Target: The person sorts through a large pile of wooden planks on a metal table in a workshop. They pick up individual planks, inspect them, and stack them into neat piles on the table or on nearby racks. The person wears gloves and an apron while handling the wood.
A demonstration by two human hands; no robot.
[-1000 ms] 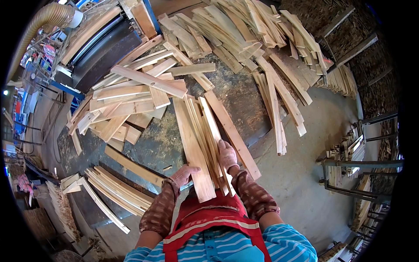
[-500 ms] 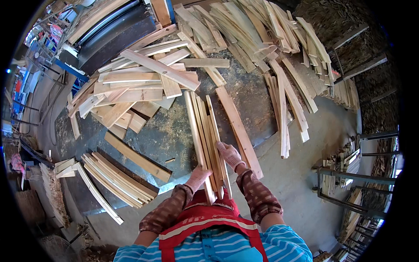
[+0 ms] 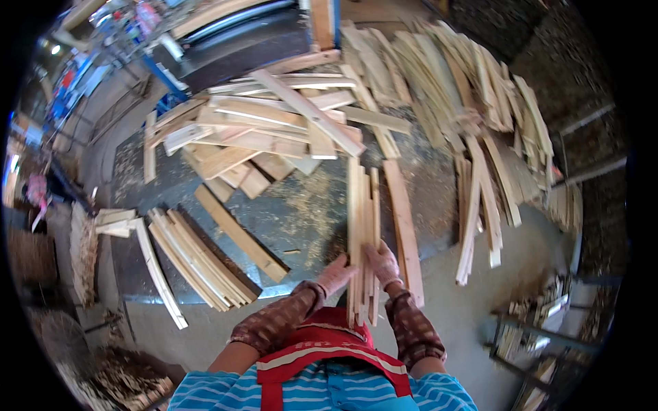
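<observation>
A bundle of several long wooden strips (image 3: 357, 219) points away from me, its near end by my red apron. My gloved left hand (image 3: 336, 273) presses on the bundle's left side. On its right side my gloved right hand (image 3: 382, 264) grips the strips, fingers over their top edges. Beside my right hand, a wider reddish plank (image 3: 404, 233) lies along the table (image 3: 301, 233). How the fingertips sit under the strips is hidden.
A jumbled heap of boards (image 3: 253, 130) covers the table's far middle. More boards (image 3: 439, 75) spread at the far right. To the left are a single board (image 3: 240, 233) and a row of strips (image 3: 195, 260). A dark machine bed (image 3: 247, 58) stands behind; metal racks (image 3: 541, 335) are at right.
My view has turned, so the scene sits differently in the picture. The strips in the bundle now lie closer together and more even, with both hands still on them.
</observation>
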